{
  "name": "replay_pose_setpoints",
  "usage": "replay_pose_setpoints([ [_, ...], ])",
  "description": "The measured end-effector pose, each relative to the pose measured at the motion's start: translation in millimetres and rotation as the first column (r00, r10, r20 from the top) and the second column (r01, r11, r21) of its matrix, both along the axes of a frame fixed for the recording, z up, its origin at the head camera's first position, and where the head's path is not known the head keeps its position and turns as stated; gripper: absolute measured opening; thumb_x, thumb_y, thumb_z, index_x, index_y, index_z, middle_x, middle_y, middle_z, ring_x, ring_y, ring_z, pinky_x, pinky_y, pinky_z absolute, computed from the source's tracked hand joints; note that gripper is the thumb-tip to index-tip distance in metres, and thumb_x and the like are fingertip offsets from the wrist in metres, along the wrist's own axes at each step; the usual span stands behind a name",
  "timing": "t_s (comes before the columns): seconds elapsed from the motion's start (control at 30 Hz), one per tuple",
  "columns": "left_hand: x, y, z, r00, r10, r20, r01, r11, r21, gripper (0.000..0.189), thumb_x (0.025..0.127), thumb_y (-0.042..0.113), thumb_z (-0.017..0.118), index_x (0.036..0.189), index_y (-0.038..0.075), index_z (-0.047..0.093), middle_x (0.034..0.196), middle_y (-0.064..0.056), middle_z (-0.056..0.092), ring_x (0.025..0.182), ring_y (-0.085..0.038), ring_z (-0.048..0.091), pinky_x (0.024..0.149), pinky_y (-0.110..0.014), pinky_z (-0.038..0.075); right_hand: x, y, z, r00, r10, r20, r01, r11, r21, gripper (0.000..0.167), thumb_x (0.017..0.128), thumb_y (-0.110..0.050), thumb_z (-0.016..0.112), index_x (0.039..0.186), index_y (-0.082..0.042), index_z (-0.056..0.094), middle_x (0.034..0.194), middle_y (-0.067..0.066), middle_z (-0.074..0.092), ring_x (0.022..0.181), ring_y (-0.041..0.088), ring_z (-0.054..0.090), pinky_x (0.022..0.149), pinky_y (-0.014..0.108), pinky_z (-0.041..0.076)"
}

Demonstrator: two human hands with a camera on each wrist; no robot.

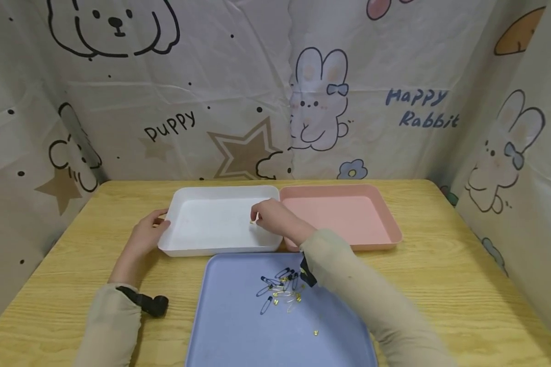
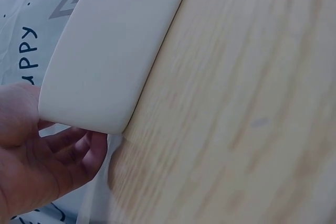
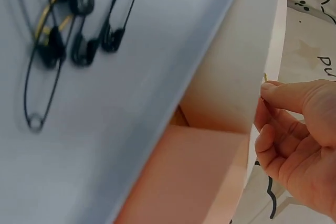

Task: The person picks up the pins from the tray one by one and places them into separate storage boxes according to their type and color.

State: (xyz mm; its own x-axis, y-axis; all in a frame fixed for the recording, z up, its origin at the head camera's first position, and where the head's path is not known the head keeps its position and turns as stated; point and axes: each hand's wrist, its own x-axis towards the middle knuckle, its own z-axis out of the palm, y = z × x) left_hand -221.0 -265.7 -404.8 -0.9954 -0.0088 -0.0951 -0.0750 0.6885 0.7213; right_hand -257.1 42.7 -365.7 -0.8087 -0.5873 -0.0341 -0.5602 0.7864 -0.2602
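Observation:
Over the right part of the white tray [image 1: 211, 224], my right hand [image 1: 273, 216] pinches a small gold safety pin [image 1: 251, 222] between thumb and fingertips; only a bit of it shows in the right wrist view. My left hand [image 1: 147, 232] grips the left end of that tray, with the thumb at the rim and the fingers curled against the outer wall, as the left wrist view shows. On the blue tray [image 1: 239, 331] lies a loose pile of black safety pins [image 3: 42, 77] and gold safety pins [image 1: 282, 294]. One small gold piece [image 1: 316, 333] lies apart, nearer the front.
A pink tray [image 1: 335, 216] stands against the white tray's right side. Both are behind the blue tray on a wooden table [image 1: 441, 285]. Printed curtains [image 1: 239, 76] hang behind the table and at both sides. My right forearm [image 1: 372, 300] crosses above the blue tray's right edge.

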Motion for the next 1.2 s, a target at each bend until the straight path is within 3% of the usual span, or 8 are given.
replay_pose_setpoints([
  [0.17, -0.8, -0.4, -0.8, 1.000, -0.005, -0.007, 0.005, 1.000, -0.002, 0.051, 0.098, 0.028, 0.034, 0.140, 0.000, 0.028, 0.126, -0.031, 0.040, 0.111, -0.042, 0.042, 0.084, -0.045, 0.041, -2.8, -4.4, -2.7, 1.000, -0.018, -0.010, 0.018, 1.000, -0.011, 0.018, 0.085, -0.004, 0.057, 0.098, -0.011, 0.067, 0.091, 0.005, 0.066, 0.081, 0.016, 0.058, 0.070, 0.026, 0.044],
  [0.3, -0.2, -0.5, -1.2, 1.000, -0.005, -0.011, 0.005, 1.000, -0.004, 0.050, 0.098, 0.026, 0.035, 0.140, -0.001, 0.028, 0.126, -0.031, 0.040, 0.110, -0.042, 0.042, 0.084, -0.045, 0.040, -2.2, -6.7, -5.0, 0.999, -0.039, 0.036, 0.041, 0.998, -0.054, 0.021, 0.085, -0.001, 0.054, 0.100, -0.010, 0.066, 0.090, 0.006, 0.065, 0.080, 0.017, 0.056, 0.069, 0.025, 0.044],
  [0.53, -0.9, 0.2, -2.6, 1.000, 0.002, -0.026, -0.002, 1.000, -0.004, 0.049, 0.098, 0.024, 0.035, 0.139, -0.002, 0.030, 0.125, -0.031, 0.041, 0.110, -0.041, 0.042, 0.084, -0.046, 0.040, -0.8, -5.7, -8.6, 0.995, -0.061, 0.074, 0.066, 0.996, -0.066, 0.022, 0.086, 0.000, 0.053, 0.102, -0.009, 0.066, 0.098, 0.006, 0.064, 0.092, 0.018, 0.056, 0.082, 0.028, 0.044],
  [0.9, -4.9, 0.8, -0.8, 0.999, 0.005, -0.042, -0.006, 1.000, -0.011, 0.048, 0.098, 0.022, 0.035, 0.139, -0.003, 0.030, 0.124, -0.031, 0.042, 0.110, -0.041, 0.042, 0.085, -0.047, 0.040, 2.2, 5.1, 0.4, 1.000, 0.012, 0.016, -0.012, 0.998, -0.058, 0.018, 0.085, -0.005, 0.055, 0.098, -0.009, 0.067, 0.095, 0.004, 0.064, 0.089, 0.016, 0.056, 0.079, 0.028, 0.045],
  [1.2, -1.1, 2.0, -0.3, 1.000, 0.016, -0.012, -0.017, 1.000, -0.006, 0.049, 0.098, 0.023, 0.034, 0.139, -0.002, 0.028, 0.126, -0.031, 0.040, 0.110, -0.041, 0.042, 0.086, -0.047, 0.041, 20.7, 23.3, 11.1, 0.998, 0.066, 0.000, -0.066, 0.995, -0.078, 0.012, 0.086, -0.011, 0.058, 0.094, -0.010, 0.067, 0.090, -0.001, 0.063, 0.079, 0.010, 0.055, 0.072, 0.024, 0.045],
])
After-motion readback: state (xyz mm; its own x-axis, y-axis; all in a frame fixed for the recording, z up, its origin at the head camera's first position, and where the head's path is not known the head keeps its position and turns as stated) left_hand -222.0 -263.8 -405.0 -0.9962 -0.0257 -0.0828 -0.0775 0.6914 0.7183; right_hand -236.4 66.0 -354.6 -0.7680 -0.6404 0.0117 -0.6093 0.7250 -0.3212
